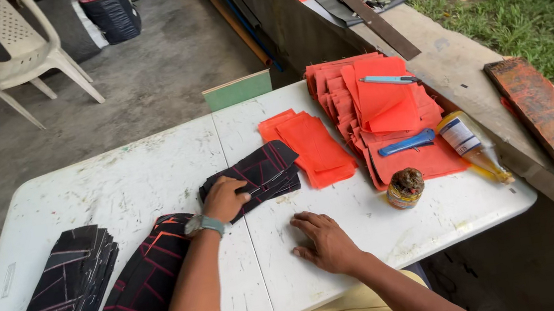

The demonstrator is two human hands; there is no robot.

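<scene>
My left hand (pixel 224 199), with a watch on the wrist, rests closed on the near end of a small stack of black fabric pieces with red lines (pixel 261 171) in the middle of the white folding table (pixel 149 173). My right hand (pixel 324 241) lies flat on the bare tabletop, palm down, fingers slightly spread, holding nothing. Two more stacks of black patterned pieces sit at the left: one (pixel 65 290) near the table's left end, one (pixel 144 289) under my left forearm.
Orange fabric pieces lie in a small stack (pixel 312 147) and a big pile (pixel 379 109) with a blue pen and a blue-handled tool on it. A small round tin (pixel 406 188) and a glue bottle (pixel 471 146) stand at the right. A concrete ledge, white chair and bags surround the table.
</scene>
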